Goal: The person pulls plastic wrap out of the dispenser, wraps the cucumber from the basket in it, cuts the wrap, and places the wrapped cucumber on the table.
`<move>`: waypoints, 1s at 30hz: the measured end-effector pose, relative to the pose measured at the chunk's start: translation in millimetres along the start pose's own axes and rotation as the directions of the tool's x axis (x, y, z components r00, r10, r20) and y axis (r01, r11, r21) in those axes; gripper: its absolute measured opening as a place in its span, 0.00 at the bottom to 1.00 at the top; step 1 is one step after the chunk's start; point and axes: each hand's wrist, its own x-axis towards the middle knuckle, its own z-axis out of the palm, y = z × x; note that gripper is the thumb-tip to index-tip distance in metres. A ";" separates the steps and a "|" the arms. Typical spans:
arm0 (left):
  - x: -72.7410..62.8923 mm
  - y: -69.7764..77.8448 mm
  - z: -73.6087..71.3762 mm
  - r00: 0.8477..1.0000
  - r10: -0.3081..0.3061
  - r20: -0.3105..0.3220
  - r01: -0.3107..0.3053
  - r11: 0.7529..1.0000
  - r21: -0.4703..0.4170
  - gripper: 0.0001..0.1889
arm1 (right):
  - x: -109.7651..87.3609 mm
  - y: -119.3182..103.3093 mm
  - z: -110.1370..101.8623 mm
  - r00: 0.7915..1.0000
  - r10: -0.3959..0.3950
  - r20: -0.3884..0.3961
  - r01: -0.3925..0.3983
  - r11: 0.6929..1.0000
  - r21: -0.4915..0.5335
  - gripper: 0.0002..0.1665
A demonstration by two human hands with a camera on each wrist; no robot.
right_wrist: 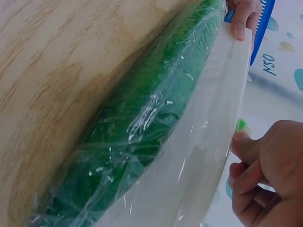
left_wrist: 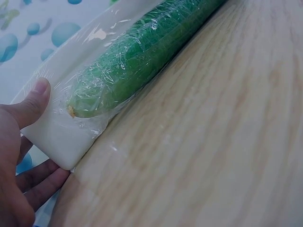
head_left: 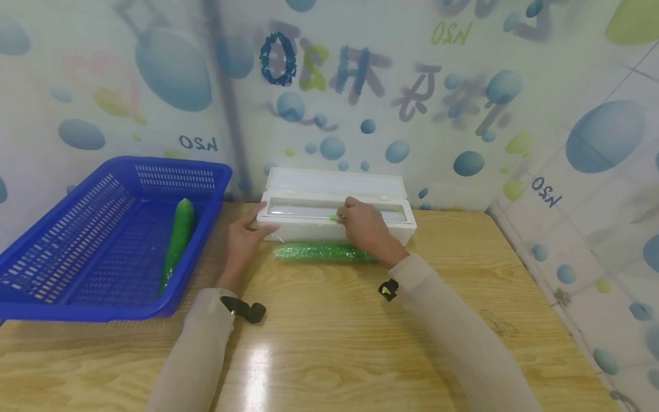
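A white cling film box (head_left: 304,231) stands against the wall with its lid raised, showing the film roll inside. My left hand (head_left: 243,243) grips the box's left end, thumb on the front and fingers around the corner. With my right hand (head_left: 364,226) I pinch a small green slider (right_wrist: 242,124) on the box's front top edge. Along the front of the box lies a green cucumber (head_left: 316,252) covered in clear film. In the left wrist view, film stretches from this cucumber (left_wrist: 137,56) over the box front.
To the left is a blue plastic basket (head_left: 226,178) holding another green cucumber (head_left: 180,232). The wooden table (head_left: 329,337) ends at a patterned wall (head_left: 329,114) behind, and a second wall (head_left: 592,240) runs along its right side.
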 end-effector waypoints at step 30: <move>-0.7 1.8 -0.1 1.000 -0.002 0.004 0.002 1.000 0.001 0.32 | -25.0 33.9 -18.6 0.999 0.010 0.044 -0.010 1.000 -0.003 0.07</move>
